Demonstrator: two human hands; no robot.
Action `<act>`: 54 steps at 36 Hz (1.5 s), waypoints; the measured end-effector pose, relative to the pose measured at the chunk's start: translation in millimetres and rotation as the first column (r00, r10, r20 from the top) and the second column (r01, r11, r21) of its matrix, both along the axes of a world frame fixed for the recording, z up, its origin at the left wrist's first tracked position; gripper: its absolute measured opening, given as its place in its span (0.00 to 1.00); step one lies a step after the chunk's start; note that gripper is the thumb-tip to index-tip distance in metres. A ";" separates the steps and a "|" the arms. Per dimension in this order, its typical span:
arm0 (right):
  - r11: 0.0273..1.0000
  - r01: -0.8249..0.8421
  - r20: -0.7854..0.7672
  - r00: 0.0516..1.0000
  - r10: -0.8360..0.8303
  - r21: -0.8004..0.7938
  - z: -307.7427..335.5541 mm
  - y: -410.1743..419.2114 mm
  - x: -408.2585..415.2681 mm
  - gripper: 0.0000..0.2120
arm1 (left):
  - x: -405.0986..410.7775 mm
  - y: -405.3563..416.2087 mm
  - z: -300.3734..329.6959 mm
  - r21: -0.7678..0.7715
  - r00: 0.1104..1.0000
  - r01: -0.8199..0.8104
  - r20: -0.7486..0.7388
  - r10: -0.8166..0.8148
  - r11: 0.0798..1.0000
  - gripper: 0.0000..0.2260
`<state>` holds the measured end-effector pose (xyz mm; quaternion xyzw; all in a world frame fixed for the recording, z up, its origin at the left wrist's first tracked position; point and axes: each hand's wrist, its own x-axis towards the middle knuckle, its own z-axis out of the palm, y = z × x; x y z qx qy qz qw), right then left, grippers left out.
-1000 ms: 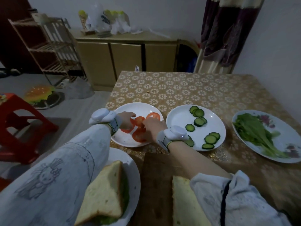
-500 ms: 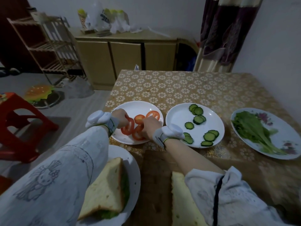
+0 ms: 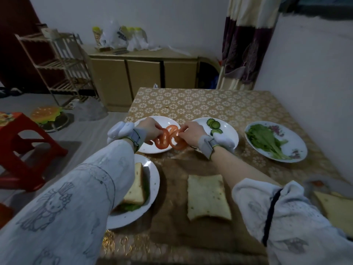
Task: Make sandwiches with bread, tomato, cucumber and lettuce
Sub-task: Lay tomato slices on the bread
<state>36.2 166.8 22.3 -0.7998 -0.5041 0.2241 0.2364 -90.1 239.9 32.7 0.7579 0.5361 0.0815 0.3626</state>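
Note:
My left hand (image 3: 150, 129) pinches a tomato slice (image 3: 162, 140) and lifts it above the white tomato plate (image 3: 152, 148). My right hand (image 3: 193, 132) pinches another tomato slice (image 3: 176, 141) beside it. One more tomato slice (image 3: 172, 128) lies on that plate. A bare bread slice (image 3: 207, 197) rests on the wooden cutting board (image 3: 172, 188) near me. A finished sandwich (image 3: 136, 186) with lettuce sits on a white plate (image 3: 152, 188) at my left. Cucumber slices (image 3: 214, 124) lie on a second plate (image 3: 229, 129), lettuce (image 3: 265, 140) on a flowered plate (image 3: 298, 150).
More bread (image 3: 334, 205) lies at the right edge of the table. The patterned tablecloth (image 3: 200, 104) covers the far half of the table. A cabinet (image 3: 143, 73), a wooden rack (image 3: 57, 67) and a red stool (image 3: 21, 146) stand off to the left.
Both hands have risen off the tomato plate, each carrying a slice, and drawn back toward me. The view has tipped down, showing the bread slice on the board.

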 end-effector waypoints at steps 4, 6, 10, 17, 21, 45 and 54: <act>0.999 0.038 -0.064 0.997 -0.036 0.021 0.3 -28.0 5.0 0.13 | 2.0 -31.0 1.5 -0.080 0.998 0.000 0.066 0.006 0.997 0.10; 0.998 0.053 -0.098 0.994 -0.051 0.017 -4.7 -47.1 7.8 0.14 | 3.3 -49.2 -4.1 -0.106 0.997 0.004 0.078 0.005 0.994 0.10; 0.998 0.053 -0.139 0.989 -0.058 -0.038 -16.3 -69.6 13.8 0.14 | 6.6 -72.6 -13.9 -0.150 0.999 0.026 0.047 -0.019 0.988 0.09; 0.980 0.080 -0.150 0.983 -0.109 -0.184 -34.3 -108.3 28.8 0.17 | 17.9 -113.1 -36.1 -0.329 0.997 0.081 0.043 -0.071 0.941 0.12; 0.982 0.089 -0.162 0.980 -0.117 -0.167 -39.0 -117.5 35.8 0.17 | 23.6 -124.9 -42.5 -0.363 0.996 0.082 0.052 -0.068 0.928 0.13; 0.985 0.171 -0.085 0.981 -0.174 -0.038 -60.1 -112.0 46.7 0.08 | 27.9 -122.9 -53.1 -0.240 0.981 0.178 -0.037 -0.192 0.954 0.13; 0.994 0.092 0.014 0.996 -0.091 -0.051 -62.8 -110.6 45.3 0.08 | 29.4 -118.6 -53.6 -0.282 0.976 0.174 -0.077 -0.203 0.943 0.11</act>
